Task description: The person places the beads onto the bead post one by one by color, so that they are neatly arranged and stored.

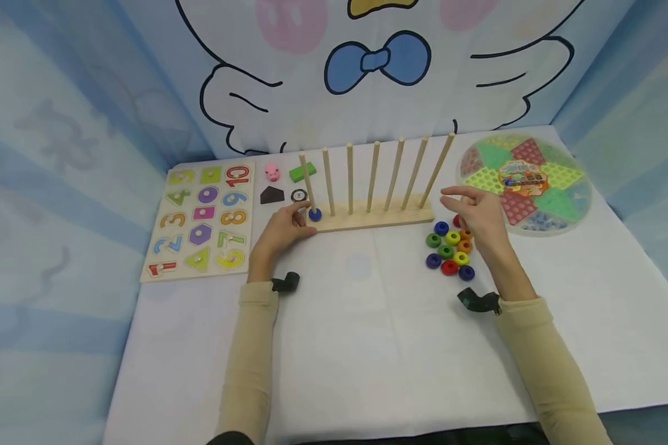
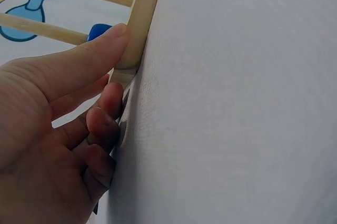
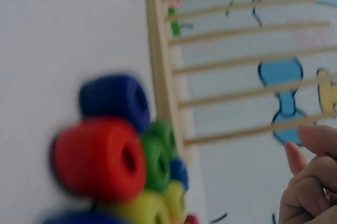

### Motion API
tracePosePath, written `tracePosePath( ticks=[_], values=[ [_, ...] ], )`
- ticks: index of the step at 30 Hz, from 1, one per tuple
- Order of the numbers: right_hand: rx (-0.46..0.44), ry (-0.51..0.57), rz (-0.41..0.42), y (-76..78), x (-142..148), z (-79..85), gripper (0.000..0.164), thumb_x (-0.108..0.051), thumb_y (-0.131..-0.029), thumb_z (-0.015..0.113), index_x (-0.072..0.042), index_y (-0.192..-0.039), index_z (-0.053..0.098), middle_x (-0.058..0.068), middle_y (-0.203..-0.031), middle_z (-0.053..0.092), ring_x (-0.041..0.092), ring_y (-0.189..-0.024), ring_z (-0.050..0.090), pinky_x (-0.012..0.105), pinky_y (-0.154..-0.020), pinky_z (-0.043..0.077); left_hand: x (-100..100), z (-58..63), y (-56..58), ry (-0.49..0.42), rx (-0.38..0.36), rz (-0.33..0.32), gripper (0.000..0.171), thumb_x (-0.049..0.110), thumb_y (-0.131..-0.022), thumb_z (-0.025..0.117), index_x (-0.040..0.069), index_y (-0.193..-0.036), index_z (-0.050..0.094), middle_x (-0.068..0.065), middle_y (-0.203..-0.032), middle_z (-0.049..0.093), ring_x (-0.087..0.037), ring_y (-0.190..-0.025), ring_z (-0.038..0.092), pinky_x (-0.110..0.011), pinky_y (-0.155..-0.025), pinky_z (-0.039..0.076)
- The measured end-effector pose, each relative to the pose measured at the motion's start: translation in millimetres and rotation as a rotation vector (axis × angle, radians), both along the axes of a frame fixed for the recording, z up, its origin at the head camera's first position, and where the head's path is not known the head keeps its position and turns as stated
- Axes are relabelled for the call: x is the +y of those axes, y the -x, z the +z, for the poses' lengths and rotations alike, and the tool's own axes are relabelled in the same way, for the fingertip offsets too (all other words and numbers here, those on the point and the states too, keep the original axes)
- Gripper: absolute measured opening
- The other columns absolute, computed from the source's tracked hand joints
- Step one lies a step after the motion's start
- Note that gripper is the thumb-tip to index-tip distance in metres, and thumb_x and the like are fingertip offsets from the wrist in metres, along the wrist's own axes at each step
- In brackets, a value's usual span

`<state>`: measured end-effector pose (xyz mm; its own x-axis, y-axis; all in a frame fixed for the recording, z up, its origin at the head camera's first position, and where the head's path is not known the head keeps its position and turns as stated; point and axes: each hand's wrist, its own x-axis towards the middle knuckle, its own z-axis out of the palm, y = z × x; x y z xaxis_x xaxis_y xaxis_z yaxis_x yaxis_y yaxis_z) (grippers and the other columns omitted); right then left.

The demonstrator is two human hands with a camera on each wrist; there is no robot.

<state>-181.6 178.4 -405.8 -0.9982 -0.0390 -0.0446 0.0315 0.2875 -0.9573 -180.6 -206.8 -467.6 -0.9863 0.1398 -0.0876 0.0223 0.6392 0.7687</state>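
A wooden peg stand (image 1: 378,216) with a row of several upright pegs stands toward the back of the table. One blue bead (image 1: 315,214) sits at the foot of its leftmost peg. My left hand (image 1: 284,230) grips the left end of the base. In the left wrist view, the thumb (image 2: 105,45) lies on the base beside the blue bead and the other fingers curl at its end. My right hand (image 1: 481,216) hovers over a cluster of beads, fingers loosely bent, with nothing visible in it. Among those beads are a red bead (image 3: 100,161) and a green bead (image 1: 446,251).
A number-and-shape puzzle board (image 1: 200,219) lies at the left. Behind the left hand are a pink pig figure (image 1: 272,172), a green block (image 1: 302,172) and a dark five-sided piece (image 1: 271,195). A round, colourful patterned box (image 1: 556,185) lies at the right.
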Motion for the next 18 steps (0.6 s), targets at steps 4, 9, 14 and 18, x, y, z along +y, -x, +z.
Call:
tracePosePath(
  ticks=[4, 9, 14, 18],
  values=[
    [-0.150, -0.196, -0.046, 7.0, 31.7, -22.6, 0.045, -0.038, -0.087, 0.068, -0.006, -0.119, 0.065, -0.008, -0.055, 0.045, 0.009, -0.047, 0.036, 0.025, -0.044, 0.032, 0.2, 0.7, 1.2, 0.002, -0.005, -0.016, 0.066, 0.018, -0.079, 0.078, 0.010, -0.137, 0.049, -0.008, -0.087, 0.058, -0.020, -0.072, 0.050, -0.031, -0.067, 0.039],
    [-0.187, -0.381, 0.024, 3.4, 31.0, -39.1, 0.042, -0.036, -0.087, 0.068, -0.006, -0.115, 0.066, -0.004, -0.062, 0.051, 0.013, -0.057, 0.046, 0.025, -0.049, 0.036, -2.8, -2.1, -3.6, -0.003, -0.002, 0.008, 0.065, 0.017, -0.078, 0.079, 0.011, -0.136, 0.051, -0.008, -0.086, 0.058, -0.020, -0.071, 0.049, -0.032, -0.066, 0.039],
    [-0.126, -0.453, 0.091, 1.7, 25.0, -42.4, 0.037, -0.030, -0.085, 0.071, -0.003, -0.110, 0.068, -0.002, -0.053, 0.041, 0.013, -0.046, 0.040, 0.027, -0.044, 0.032, -2.6, -2.9, -5.9, -0.007, 0.006, 0.014, 0.064, 0.017, -0.078, 0.079, 0.011, -0.135, 0.051, -0.008, -0.085, 0.057, -0.020, -0.071, 0.049, -0.031, -0.066, 0.039],
    [-0.096, -0.473, 0.091, 2.3, 27.8, -43.1, 0.036, -0.028, -0.085, 0.071, -0.002, -0.109, 0.068, -0.001, -0.053, 0.043, 0.013, -0.046, 0.040, 0.027, -0.043, 0.031, 1.1, 0.2, -3.2, -0.012, 0.015, -0.001, 0.064, 0.018, -0.079, 0.078, 0.011, -0.136, 0.051, -0.008, -0.086, 0.057, -0.020, -0.072, 0.049, -0.031, -0.065, 0.039]
  ],
)
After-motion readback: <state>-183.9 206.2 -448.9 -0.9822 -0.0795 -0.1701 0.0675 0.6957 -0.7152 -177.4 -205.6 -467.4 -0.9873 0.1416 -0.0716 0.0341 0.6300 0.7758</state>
